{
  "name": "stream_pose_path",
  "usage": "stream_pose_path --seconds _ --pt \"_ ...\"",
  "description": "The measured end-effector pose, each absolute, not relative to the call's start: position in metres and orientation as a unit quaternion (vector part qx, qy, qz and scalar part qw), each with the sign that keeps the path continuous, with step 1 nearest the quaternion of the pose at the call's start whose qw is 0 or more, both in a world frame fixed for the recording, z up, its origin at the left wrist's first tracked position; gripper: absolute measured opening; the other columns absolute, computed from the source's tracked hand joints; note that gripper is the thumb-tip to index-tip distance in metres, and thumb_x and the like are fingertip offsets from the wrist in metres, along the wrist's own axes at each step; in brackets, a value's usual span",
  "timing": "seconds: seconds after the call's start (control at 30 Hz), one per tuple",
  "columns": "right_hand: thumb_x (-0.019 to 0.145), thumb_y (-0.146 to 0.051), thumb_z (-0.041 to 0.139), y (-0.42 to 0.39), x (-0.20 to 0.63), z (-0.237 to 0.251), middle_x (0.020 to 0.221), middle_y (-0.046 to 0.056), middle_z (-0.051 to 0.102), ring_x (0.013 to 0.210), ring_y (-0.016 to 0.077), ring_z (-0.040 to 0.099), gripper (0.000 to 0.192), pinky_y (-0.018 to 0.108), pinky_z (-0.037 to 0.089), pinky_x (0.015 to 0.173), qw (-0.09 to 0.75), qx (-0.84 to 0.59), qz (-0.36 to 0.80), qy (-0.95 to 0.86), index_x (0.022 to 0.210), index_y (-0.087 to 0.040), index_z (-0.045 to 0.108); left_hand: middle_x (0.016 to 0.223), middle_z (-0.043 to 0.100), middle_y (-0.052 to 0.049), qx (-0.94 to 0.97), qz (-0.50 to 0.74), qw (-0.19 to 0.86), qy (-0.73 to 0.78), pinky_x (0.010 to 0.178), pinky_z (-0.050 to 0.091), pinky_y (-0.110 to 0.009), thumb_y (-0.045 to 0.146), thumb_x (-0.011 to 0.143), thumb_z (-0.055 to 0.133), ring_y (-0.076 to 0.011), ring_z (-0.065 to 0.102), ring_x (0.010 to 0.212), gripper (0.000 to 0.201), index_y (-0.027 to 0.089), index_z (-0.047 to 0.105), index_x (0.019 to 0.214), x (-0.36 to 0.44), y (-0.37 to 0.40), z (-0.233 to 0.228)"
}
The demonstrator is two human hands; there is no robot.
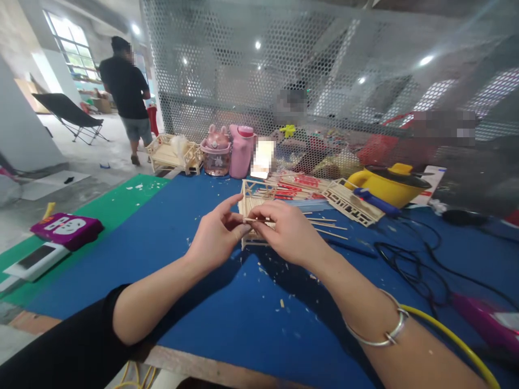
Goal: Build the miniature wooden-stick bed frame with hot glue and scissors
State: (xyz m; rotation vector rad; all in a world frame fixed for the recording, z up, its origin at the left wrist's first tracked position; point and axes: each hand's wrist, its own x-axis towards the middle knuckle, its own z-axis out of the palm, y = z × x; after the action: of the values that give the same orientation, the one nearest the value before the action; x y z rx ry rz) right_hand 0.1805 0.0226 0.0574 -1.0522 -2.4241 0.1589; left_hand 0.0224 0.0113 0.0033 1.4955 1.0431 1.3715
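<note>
Both hands meet over the middle of the blue tabletop, in front of a small model frame built of thin pale sticks. A short wooden stick runs level between the fingertips. My left hand pinches its left end between thumb and fingers. From the other side, my right hand is closed on the same stick with its thumb and fingertips. The frame stands just behind the hands, which hide much of it; I cannot tell whether the stick touches it.
Loose sticks and a carved wooden panel lie to the right, near a yellow pot and black cables. Behind stand a pink bottle and a small wooden bed model. A purple case sits left.
</note>
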Motion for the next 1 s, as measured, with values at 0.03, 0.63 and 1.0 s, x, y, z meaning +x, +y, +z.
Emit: stream_pose_path --seconds 0.03,0.63,1.0 --pt "0.083 -0.013 0.053 0.023 0.18 0.057 0.082 0.003 0.066 0.078 0.0159 0.056 0.012 0.029 0.041 0.071 0.244 -0.381 0.056 -0.89 0.083 -0.018 0.064 0.085 0.072 -0.003 0.595 0.547 0.419 0.414 0.068 0.049 -0.025 0.02 0.074 0.065 -0.0125 0.064 0.072 0.062 0.017 0.044 0.132 0.022 0.011 0.004" --pt "0.069 -0.01 0.049 0.028 0.194 0.068 0.083 0.003 0.067 0.072 0.0149 0.057 0.031 0.029 0.046 0.066 0.361 -0.407 0.063 -0.837 0.094 -0.016 0.066 0.088 0.069 -0.004 0.632 0.514 0.414 0.407 0.072 0.051 -0.029 0.015 0.071 0.066 -0.0143 0.064 0.076 0.074 0.02 0.035 0.138 0.022 0.01 0.004" --pt "0.09 -0.035 0.046 0.016 0.208 0.089 0.059 -0.001 0.05 0.056 0.0128 0.047 0.025 0.028 0.037 0.054 0.526 -0.428 0.029 -0.735 0.081 -0.019 0.063 0.086 0.066 -0.003 0.577 0.546 0.459 0.398 0.075 0.048 -0.028 0.004 0.064 0.058 -0.0138 0.063 0.08 0.07 0.015 0.039 0.13 0.011 0.016 0.016"
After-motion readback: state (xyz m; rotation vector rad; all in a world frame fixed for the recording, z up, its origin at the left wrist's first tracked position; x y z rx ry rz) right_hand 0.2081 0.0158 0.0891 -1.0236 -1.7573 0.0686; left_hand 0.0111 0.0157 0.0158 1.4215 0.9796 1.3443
